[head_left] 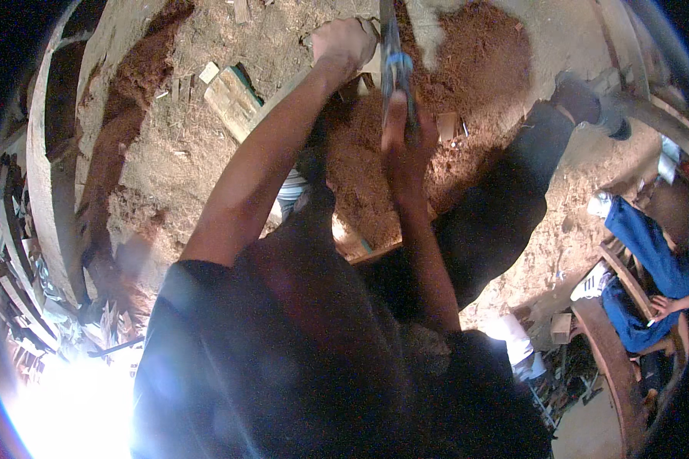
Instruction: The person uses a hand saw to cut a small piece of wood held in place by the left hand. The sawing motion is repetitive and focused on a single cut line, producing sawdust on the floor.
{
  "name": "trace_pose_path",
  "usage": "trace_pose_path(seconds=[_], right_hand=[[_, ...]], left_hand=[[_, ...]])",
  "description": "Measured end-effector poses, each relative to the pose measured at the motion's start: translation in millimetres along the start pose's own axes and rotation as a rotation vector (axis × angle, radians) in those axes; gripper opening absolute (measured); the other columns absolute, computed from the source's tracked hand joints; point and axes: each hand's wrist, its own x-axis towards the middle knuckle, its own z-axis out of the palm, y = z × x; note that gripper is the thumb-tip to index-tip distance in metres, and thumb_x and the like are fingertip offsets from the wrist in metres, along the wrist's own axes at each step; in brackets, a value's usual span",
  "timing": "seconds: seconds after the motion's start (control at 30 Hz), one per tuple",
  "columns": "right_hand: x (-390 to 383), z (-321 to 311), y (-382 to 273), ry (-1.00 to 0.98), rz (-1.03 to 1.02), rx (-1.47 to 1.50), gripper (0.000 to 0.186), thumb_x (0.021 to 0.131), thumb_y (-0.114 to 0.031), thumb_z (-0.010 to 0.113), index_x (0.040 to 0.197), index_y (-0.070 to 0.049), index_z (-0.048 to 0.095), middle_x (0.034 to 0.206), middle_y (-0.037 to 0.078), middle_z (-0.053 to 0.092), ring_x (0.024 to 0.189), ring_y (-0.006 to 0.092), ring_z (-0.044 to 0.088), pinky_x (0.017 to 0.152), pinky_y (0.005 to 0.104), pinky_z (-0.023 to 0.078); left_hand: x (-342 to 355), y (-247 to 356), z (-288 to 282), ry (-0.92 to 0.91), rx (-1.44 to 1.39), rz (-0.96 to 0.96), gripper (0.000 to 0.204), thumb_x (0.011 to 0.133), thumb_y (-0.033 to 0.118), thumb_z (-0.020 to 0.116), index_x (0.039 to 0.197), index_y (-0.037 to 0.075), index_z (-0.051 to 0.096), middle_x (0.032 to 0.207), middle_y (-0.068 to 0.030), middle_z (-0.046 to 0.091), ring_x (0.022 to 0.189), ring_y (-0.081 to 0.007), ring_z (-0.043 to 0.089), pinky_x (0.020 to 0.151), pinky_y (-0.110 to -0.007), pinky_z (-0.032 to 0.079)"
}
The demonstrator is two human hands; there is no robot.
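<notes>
My right hand [409, 138] is wrapped round the handle of a handsaw [396, 65], which has a blue part near the grip. Its narrow metal blade points away from me and runs out of the top of the picture. Just left of the blade, my left hand [344, 42] is closed on a pale piece of wood [372, 63]. Much of that piece is hidden by the hand and forearm. A thick wooden block [233, 101] lies left of my left forearm on the sawdust-covered ground.
Reddish-brown sawdust [486, 46] is heaped beyond the saw. My outstretched leg [505, 206] lies to the right. At far right a person in blue trousers [651, 245] has a hand [670, 304] by a wooden strip. A curved timber [612, 367] lies nearby; scrap wood [23, 298] is piled at left.
</notes>
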Motion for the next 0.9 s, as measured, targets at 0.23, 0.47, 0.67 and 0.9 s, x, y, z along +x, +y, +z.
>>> trace_pose_path(seconds=[0.23, 0.47, 0.67, 0.9], right_hand=[[30.2, 2.1, 8.8, -0.019, 0.000, 0.059, 0.030, 0.105, -0.030, 0.063, 0.090, -0.003, 0.066, 0.069, -0.002, 0.056, 0.065, 0.0091, 0.050, 0.060, 0.0285, 0.041], [-25.2, -23.0, 9.3, -0.053, -0.032, -0.077, 0.037, 0.106, -0.035, 0.059, 0.082, -0.006, 0.061, 0.066, -0.001, 0.054, 0.060, 0.0094, 0.047, 0.054, 0.0291, 0.036], [32.4, 7.6, -0.2, -0.026, -0.047, 0.073, 0.038, 0.105, -0.038, 0.062, 0.086, -0.005, 0.062, 0.069, -0.002, 0.056, 0.062, 0.0084, 0.049, 0.055, 0.0279, 0.037], [-95.3, -38.2, 54.7, 0.149, -0.146, -0.223, 0.032, 0.106, -0.030, 0.059, 0.107, 0.000, 0.069, 0.071, 0.002, 0.060, 0.065, 0.0097, 0.052, 0.056, 0.0314, 0.042]], left_hand=[[10.4, 1.5, 10.1, -0.012, -0.029, 0.043, 0.051, 0.099, 0.037, 0.041, 0.105, 0.003, 0.079, 0.105, -0.0245, 0.075, 0.101, -0.0405, 0.074, 0.089, -0.050, 0.059], [2.0, 3.4, 2.4, 0.023, 0.025, 0.018, 0.048, 0.099, 0.037, 0.044, 0.105, 0.004, 0.078, 0.105, -0.0230, 0.076, 0.100, -0.0392, 0.075, 0.088, -0.049, 0.059], [16.7, -6.4, 26.7, 0.034, -0.010, 0.026, 0.050, 0.099, 0.038, 0.042, 0.107, 0.004, 0.078, 0.109, -0.0229, 0.075, 0.103, -0.0396, 0.074, 0.090, -0.049, 0.058], [3.3, 11.2, 9.8, 0.045, -0.010, -0.019, 0.052, 0.100, 0.038, 0.039, 0.107, 0.004, 0.078, 0.109, -0.0240, 0.075, 0.104, -0.0412, 0.073, 0.093, -0.050, 0.057]])
